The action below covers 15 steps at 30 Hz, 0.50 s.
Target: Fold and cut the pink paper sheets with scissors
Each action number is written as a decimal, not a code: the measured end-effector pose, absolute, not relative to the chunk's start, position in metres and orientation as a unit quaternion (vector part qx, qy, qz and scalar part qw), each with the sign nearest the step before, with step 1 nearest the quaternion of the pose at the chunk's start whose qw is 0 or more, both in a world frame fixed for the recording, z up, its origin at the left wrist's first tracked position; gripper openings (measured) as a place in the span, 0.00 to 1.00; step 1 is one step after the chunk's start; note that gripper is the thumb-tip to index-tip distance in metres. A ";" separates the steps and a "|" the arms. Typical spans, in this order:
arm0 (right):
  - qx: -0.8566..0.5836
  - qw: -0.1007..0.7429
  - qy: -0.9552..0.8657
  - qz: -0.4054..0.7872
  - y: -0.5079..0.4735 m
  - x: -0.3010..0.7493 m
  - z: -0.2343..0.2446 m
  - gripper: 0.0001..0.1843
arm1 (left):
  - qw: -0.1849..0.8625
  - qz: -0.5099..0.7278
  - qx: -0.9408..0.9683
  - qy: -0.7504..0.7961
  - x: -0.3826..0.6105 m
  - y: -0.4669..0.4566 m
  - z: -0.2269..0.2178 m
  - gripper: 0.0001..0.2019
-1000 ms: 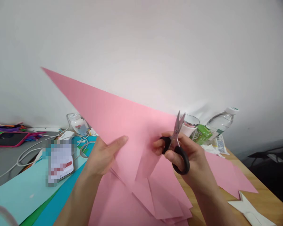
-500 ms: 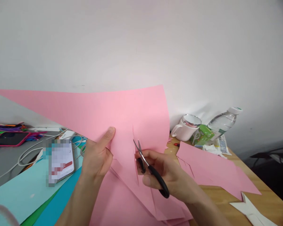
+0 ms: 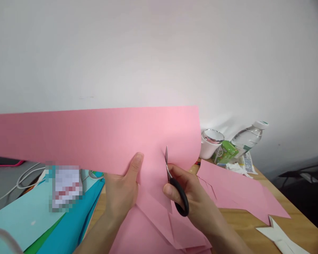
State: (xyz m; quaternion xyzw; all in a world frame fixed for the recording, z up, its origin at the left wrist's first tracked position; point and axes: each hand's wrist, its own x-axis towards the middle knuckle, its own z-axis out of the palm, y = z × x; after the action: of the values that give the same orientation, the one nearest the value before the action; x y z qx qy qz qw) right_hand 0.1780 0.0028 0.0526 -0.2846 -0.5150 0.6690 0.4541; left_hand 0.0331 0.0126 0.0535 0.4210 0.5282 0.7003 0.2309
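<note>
A large pink paper sheet (image 3: 95, 135) is held up in front of the wall. My left hand (image 3: 123, 192) grips its lower edge, thumb on the near face and the other fingers behind. My right hand (image 3: 185, 192) is closed around black-handled scissors (image 3: 182, 197). Their blades point upward and meet the sheet at a slit right of my left thumb; one blade shows in front of the paper. Below my hands lie more pink paper pieces (image 3: 145, 229), overlapping, partly hidden by my forearms.
To the right stand a white mug (image 3: 209, 148), a green box (image 3: 225, 152) and a clear bottle (image 3: 247, 138). Cut pink paper (image 3: 233, 187) and a folded white paper piece (image 3: 281, 234) lie on the wooden table (image 3: 299, 229). At left are a phone (image 3: 67, 185), white cable and light blue sheets (image 3: 18, 215).
Both hands and the sheet have shifted right. The sheet's left part has swung lower and hangs flatter. The scissor blades have gone from spread to closer together, on the slit.
</note>
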 end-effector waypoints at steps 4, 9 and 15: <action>-0.296 0.460 -0.523 0.653 0.002 0.178 0.052 0.16 | 0.201 0.692 0.432 0.543 0.037 0.010 0.050 0.23; -0.312 0.459 -0.538 0.634 0.003 0.178 0.051 0.17 | 0.206 0.697 0.424 0.540 0.037 0.010 0.049 0.24; -0.320 0.454 -0.541 0.632 0.003 0.178 0.049 0.16 | 0.177 0.692 0.417 0.562 0.041 0.009 0.054 0.24</action>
State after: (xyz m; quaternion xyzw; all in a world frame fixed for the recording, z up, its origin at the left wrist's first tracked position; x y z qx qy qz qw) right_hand 0.1780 0.0032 0.0488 -0.3203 -0.5406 0.6319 0.4537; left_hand 0.0407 0.0092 0.0540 0.4167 0.5618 0.6923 0.1772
